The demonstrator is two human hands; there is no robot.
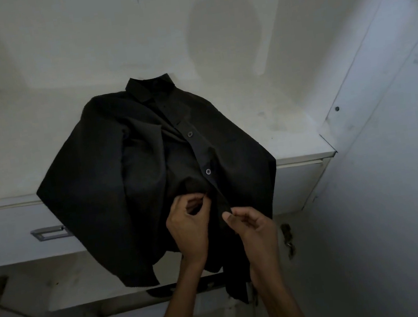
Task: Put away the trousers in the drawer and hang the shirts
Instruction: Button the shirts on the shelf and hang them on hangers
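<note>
The black shirt point(94, 190) lies front-up on the white shelf point(293, 135) inside the wardrobe. Its collar point(150, 84) sits toward the back wall, and its lower half hangs over the front edge, covering part of the drawer point(3, 233) and touching the end of its metal handle point(49, 233).

Both hands work at the placket, just below the lower of 2 visible buttons point(208, 171). The left hand point(188, 221) has its fingers curled, pinching a fold of cloth on the left front. The right hand point(255, 225) pinches the button-strip edge between thumb and forefinger.

Prob. a button is being handled before hanging; I can't tell whether fastening or undoing, since no button shows between the fingers.

To do it well:
- keep the 2 edges lined up and flat
- hold each edge taut, close to the hole, w/ no slack between the hands
- don't drag on the hem, since approx. half the shirt is off the shelf and could slide down

Fabric is matte, thin and soft, w/ loose creases and a bunched ridge down the middle. The collar is stiffer, w/ crisp points. The buttons are small, round and faintly glossy. The shelf is hard, smooth and scuffed.
</note>
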